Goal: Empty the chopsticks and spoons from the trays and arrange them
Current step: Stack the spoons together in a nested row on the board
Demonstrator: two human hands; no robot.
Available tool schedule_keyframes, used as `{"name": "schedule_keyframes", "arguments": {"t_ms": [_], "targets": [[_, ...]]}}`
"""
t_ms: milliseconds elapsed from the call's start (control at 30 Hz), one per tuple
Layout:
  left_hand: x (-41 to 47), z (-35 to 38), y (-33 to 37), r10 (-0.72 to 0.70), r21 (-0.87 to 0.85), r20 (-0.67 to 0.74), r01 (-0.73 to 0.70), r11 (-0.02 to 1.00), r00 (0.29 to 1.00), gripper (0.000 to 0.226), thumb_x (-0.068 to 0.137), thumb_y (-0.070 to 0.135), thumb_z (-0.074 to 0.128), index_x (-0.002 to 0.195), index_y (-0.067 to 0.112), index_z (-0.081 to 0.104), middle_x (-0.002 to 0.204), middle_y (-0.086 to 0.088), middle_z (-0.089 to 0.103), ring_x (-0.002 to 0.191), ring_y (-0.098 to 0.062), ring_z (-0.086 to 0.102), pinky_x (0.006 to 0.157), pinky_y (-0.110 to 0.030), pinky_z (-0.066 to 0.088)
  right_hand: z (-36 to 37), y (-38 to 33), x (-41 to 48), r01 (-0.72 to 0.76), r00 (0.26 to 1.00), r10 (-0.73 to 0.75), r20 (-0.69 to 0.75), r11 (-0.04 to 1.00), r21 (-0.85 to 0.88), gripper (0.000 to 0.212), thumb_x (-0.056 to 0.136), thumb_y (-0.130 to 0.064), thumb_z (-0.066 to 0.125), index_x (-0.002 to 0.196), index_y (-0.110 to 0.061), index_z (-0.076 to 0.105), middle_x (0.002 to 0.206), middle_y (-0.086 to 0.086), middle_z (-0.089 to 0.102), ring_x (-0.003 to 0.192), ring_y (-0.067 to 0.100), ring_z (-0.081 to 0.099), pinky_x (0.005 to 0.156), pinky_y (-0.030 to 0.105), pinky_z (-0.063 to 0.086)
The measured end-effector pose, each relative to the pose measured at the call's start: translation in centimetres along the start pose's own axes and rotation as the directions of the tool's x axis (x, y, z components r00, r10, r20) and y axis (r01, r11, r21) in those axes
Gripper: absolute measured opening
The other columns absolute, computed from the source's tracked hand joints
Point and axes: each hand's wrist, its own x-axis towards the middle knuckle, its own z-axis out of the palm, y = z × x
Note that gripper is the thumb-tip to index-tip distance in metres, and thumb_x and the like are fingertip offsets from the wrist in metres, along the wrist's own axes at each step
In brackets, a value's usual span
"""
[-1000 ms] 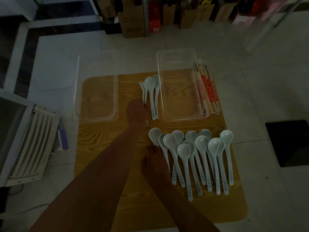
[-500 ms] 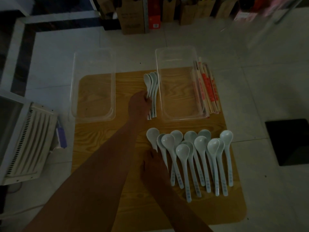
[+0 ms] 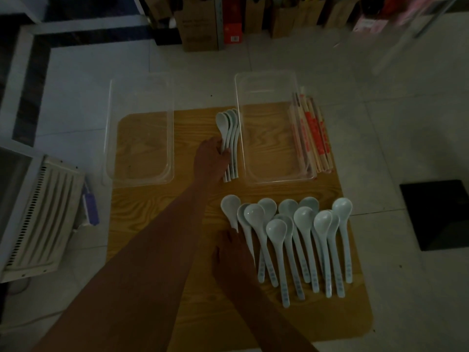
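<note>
Gripping a nested stack of pale glossy soup spoons (image 3: pixel 229 133) by the handles with the left hand (image 3: pixel 212 161), between two clear plastic trays (image 3: pixel 279 181). Resting the right hand (image 3: pixel 233 252) on the fanned row of matching spoons (image 3: pixel 304 237), hold too dark to tell. Could splay the stack if squeezed unevenly.

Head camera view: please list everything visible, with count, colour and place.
board: one, tan wood grain, on the pale tiled floor
left tray: one, clear, far left of the board
right tray: one, clear, far right of the board
upper spoons: about four, pale, bunched between the trays
spoon row: about twelve, pale, overlapping, nearer than the right tray
chopsticks: one bundle, tan sleeves with red print, right of the right tray
appliance: one, white, grilled, floor at left
boxes: several, brown, far floor
dark square: one, black, floor at right
left hand: holds the upper spoons' handles
right hand: on the spoon row's leftmost handles; grip unclear
</note>
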Motion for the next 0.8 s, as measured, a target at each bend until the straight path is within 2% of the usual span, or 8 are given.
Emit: {"name": "schedule_keyframes", "arguments": {"t_ms": [100, 200, 300, 400, 467, 633, 700, 800], "targets": [[0.3, 0.0, 0.0, 0.002, 0.011, 0.020, -0.002, 1.000, 1.000, 0.048, 0.087, 0.036, 0.064, 0.131, 0.020, 0.055, 0.115, -0.004, 0.064, 0.104, -0.019, 0.062, 0.088, -0.032, 0.052, -0.2, 0.1, 0.1, -0.009, 1.000, 0.009, 0.002, 1.000, 0.017, 0.033, 0.088, -0.026, 0.041, 0.097, -0.011, 0.068, 0.097, 0.007, 0.069, 0.074, 0.018, 0.067, 0.057, 0.030, 0.058], [0.4, -0.1, 0.0, -0.017, -0.009, 0.029, 0.017, 1.000, 0.999, 0.045, 0.087, 0.035, 0.064, 0.128, 0.017, 0.056, 0.114, -0.004, 0.065, 0.100, -0.017, 0.063, 0.081, -0.025, 0.050, 0.1, 0.4, 0.3, 0.018, 1.000, -0.018, -0.002, 1.000, 0.018, 0.023, 0.085, -0.023, 0.057, 0.103, -0.011, 0.066, 0.105, 0.007, 0.066, 0.081, 0.019, 0.066, 0.064, 0.031, 0.059], [0.4, -0.2, 0.0, -0.017, -0.005, 0.025, 0.017, 1.000, 1.000, 0.046, 0.086, 0.036, 0.064, 0.128, 0.018, 0.056, 0.115, -0.003, 0.064, 0.101, -0.017, 0.063, 0.082, -0.027, 0.051, 0.1, 0.4, 0.2, 0.001, 1.000, -0.001, 0.012, 1.000, 0.015, 0.032, 0.093, -0.027, 0.042, 0.113, -0.012, 0.062, 0.114, 0.006, 0.062, 0.086, 0.018, 0.064, 0.068, 0.031, 0.057], [0.4, -0.3, 0.1, -0.022, -0.020, 0.038, 0.022, 1.000, 0.999, 0.047, 0.086, 0.034, 0.065, 0.128, 0.017, 0.056, 0.114, -0.003, 0.065, 0.097, -0.016, 0.064, 0.079, -0.026, 0.053, 0.0, 0.2, 0.2, -0.016, 1.000, 0.016, -0.003, 0.999, 0.040, 0.029, 0.090, -0.027, 0.042, 0.101, -0.014, 0.065, 0.100, 0.004, 0.066, 0.071, 0.014, 0.064, 0.057, 0.027, 0.056], [0.3, -0.3, 0.1, -0.028, -0.022, 0.040, 0.029, 0.999, 0.999, 0.048, 0.085, 0.037, 0.065, 0.128, 0.019, 0.055, 0.115, -0.004, 0.064, 0.099, -0.017, 0.063, 0.083, -0.030, 0.054, -0.2, 0.2, 0.1, -0.002, 0.999, 0.003, -0.032, 0.999, 0.032, 0.023, 0.086, -0.027, 0.047, 0.093, -0.015, 0.066, 0.094, 0.003, 0.066, 0.064, 0.011, 0.062, 0.051, 0.025, 0.055], [-0.1, -0.8, -0.1, -0.039, -0.014, 0.061, 0.040, 0.999, 0.997, 0.046, 0.086, 0.036, 0.065, 0.126, 0.018, 0.055, 0.118, -0.004, 0.062, 0.103, -0.019, 0.061, 0.090, -0.036, 0.052, -0.4, 0.0, 0.0, 0.021, 0.994, -0.019, -0.105, 0.999, 0.025, 0.014, 0.080, -0.020, 0.065, 0.093, -0.013, 0.067, 0.093, 0.003, 0.067, 0.070, 0.014, 0.066, 0.054, 0.025, 0.057], [-0.4, -1.2, 0.0, -0.032, -0.008, 0.060, 0.033, 0.999, 0.998, 0.043, 0.087, 0.032, 0.064, 0.126, 0.016, 0.056, 0.120, -0.004, 0.062, 0.107, -0.020, 0.060, 0.089, -0.031, 0.049, -0.8, -0.3, -0.1, -0.012, 0.995, 0.014, -0.103, 1.000, 0.025, 0.021, 0.077, -0.016, 0.074, 0.097, -0.013, 0.069, 0.096, 0.003, 0.067, 0.069, 0.014, 0.066, 0.053, 0.025, 0.057], [-1.2, -1.8, 0.1, -0.032, 0.014, 0.058, 0.031, 0.999, 0.998, 0.037, 0.089, 0.026, 0.063, 0.123, 0.013, 0.058, 0.118, -0.005, 0.063, 0.108, -0.020, 0.059, 0.081, -0.025, 0.041, -1.8, -0.5, -0.2, -0.076, 0.994, 0.079, -0.072, 0.996, 0.048, 0.023, 0.083, -0.015, 0.069, 0.105, -0.017, 0.067, 0.102, 0.001, 0.064, 0.076, 0.014, 0.064, 0.059, 0.026, 0.056]]}}
